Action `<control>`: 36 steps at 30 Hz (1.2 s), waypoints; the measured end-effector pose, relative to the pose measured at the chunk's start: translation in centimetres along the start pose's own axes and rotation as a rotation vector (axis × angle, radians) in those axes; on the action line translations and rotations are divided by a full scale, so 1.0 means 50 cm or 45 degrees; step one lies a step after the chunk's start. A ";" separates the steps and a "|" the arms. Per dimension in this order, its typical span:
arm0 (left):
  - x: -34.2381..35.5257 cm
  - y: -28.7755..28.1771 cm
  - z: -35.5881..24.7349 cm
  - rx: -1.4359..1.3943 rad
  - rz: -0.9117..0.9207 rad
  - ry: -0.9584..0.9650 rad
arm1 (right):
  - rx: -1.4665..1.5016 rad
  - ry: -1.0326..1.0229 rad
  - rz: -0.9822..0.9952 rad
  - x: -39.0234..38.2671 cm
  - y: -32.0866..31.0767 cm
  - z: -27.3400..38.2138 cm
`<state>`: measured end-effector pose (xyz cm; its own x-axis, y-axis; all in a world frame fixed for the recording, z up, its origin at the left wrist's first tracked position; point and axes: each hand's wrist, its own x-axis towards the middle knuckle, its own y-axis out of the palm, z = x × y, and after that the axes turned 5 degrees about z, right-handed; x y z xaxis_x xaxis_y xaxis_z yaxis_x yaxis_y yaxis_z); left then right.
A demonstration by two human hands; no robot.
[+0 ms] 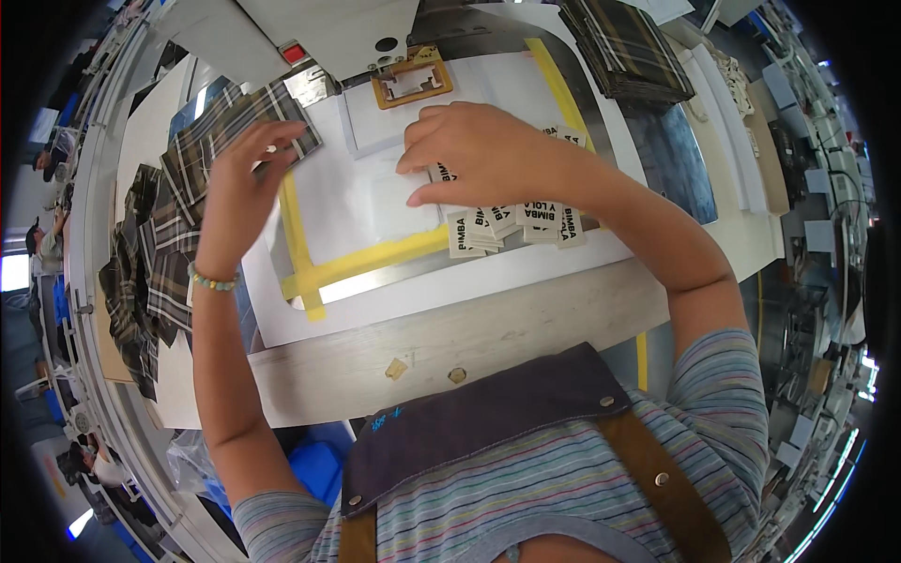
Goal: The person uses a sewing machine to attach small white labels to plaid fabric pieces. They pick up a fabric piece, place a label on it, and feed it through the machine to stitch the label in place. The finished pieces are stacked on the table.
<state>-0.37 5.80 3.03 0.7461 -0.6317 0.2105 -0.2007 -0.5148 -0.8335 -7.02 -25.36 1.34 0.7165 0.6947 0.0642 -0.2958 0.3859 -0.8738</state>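
Note:
My left hand is raised at the left over folded plaid fabric, its fingers loosely bent and apart; I cannot make out contact with the cloth. My right hand hovers palm down over the white board edged with yellow tape, thumb and index finger apart. Beside and beneath it lie several pale printed labels, partly hidden by the hand. A small orange-rimmed frame sits at the board's back, against the white machine.
A stack of dark plaid pieces is at back right, more crumpled plaid at far left. The table's front edge runs by my apron. A blue bin is below. Other people work at the far left.

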 end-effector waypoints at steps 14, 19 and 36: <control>0.089 0.159 -0.017 -1.110 0.087 -0.163 | 0.570 0.162 -0.428 0.019 0.032 -0.047; 0.084 0.158 -0.041 -0.922 0.154 -0.193 | 0.880 0.562 -0.331 0.012 0.001 -0.073; 0.077 0.173 -0.075 -0.140 -0.053 0.312 | 0.335 0.751 -0.533 -0.004 -0.032 -0.163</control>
<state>-1.63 -3.28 -1.46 0.5817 -0.7233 0.3721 -0.2510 -0.5948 -0.7637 -1.52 -31.05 -1.20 0.9983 0.0486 0.0325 -0.0132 0.7286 -0.6848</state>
